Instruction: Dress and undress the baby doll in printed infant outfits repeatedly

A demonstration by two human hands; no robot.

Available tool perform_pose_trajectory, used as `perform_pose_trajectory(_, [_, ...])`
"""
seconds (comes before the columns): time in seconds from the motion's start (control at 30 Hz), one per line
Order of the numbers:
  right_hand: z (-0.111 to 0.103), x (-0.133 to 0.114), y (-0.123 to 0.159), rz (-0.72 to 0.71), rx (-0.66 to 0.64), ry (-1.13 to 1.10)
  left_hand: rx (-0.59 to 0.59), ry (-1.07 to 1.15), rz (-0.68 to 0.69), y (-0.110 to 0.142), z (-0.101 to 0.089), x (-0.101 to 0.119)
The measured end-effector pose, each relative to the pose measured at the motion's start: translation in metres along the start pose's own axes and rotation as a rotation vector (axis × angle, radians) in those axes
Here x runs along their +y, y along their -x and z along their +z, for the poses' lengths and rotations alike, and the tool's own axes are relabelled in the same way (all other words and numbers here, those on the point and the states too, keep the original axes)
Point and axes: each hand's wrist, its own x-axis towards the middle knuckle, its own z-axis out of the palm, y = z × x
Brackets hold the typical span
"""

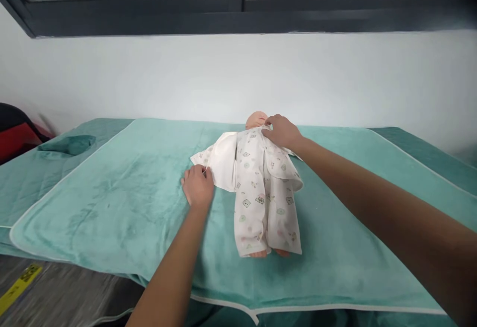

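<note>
A baby doll (pixel 257 119) lies on its back, head toward the wall, dressed in white printed trousers (pixel 250 207) with its feet showing at the cuffs. Its white printed baby shirt (pixel 223 160) is open at the front, and the plain inner side of the left flap is turned outward. At that flap's lower outer corner, my left hand (pixel 198 184) has its fingers curled closed on the shirt edge. My right hand (pixel 282 130) pinches the shirt at the collar, beside the doll's chin. The doll's arms are hidden in the cloth.
Under the doll spreads a light green blanket (pixel 122 203) with pale edging, over a darker green bed cover (pixel 22 188). A white wall (pixel 167 78) and a dark window frame (pixel 149 21) stand behind. A red and black object (pixel 18 135) is at the far left.
</note>
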Motion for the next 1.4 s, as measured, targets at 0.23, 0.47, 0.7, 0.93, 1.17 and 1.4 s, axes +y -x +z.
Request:
perform_pose_trajectory(0.23, [-0.006, 0.004, -0.042, 0.073, -0.189, 0.049, 0.002, -0.006, 0.013, 0.000, 0.003, -0.001])
perform_pose_trajectory(0.47, [0.003, 0.021, -0.045, 0.076, -0.141, -0.227, 0.011, 0.006, 0.013, 0.001, 0.003, -0.002])
perform_pose_trajectory(0.7, [0.013, 0.054, -0.045, 0.052, -0.016, -0.512, 0.022, -0.012, 0.021, 0.001, 0.004, -0.002])
perform_pose_trajectory(0.93, [0.003, 0.072, -0.050, 0.010, -0.216, -0.629, 0.014, -0.019, 0.027, 0.002, 0.005, -0.002])
perform_pose_trajectory(1.17, [-0.018, 0.063, -0.037, 0.019, -0.504, -0.284, -0.010, -0.028, 0.015, 0.002, 0.004, 0.000])
perform_pose_trajectory(1.4, [-0.014, 0.061, -0.031, 0.005, -0.350, -0.143, -0.007, -0.035, 0.009, 0.001, 0.005, 0.000])
